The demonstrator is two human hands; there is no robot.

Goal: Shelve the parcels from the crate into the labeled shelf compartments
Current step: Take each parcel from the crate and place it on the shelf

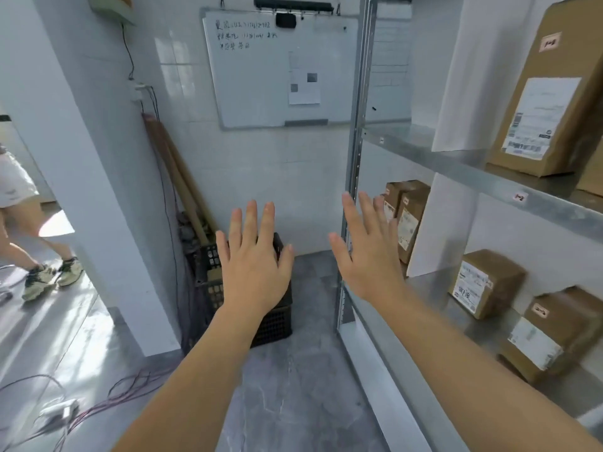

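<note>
A black plastic crate [277, 324] stands on the floor by the wall, mostly hidden behind my left hand [254, 262]; its contents cannot be seen. Both hands are stretched out in front of me with fingers straight and spread, holding nothing. My right hand [365, 252] hovers in front of the metal shelf post [357, 132]. Brown cardboard parcels sit on the metal shelf [489, 177]: a tall one [554, 93] on the upper level, and others [486, 282] [554, 334] [406, 216] on the lower level between white dividers [434, 230]. Small labels [518, 197] mark the shelf edge.
A whiteboard [277, 76] hangs on the tiled wall. Wooden poles [176, 177] lean in the corner behind the crate. Cables [98, 406] trail over the grey floor at the left. Another person's legs [32, 249] show beyond the white pillar [81, 158].
</note>
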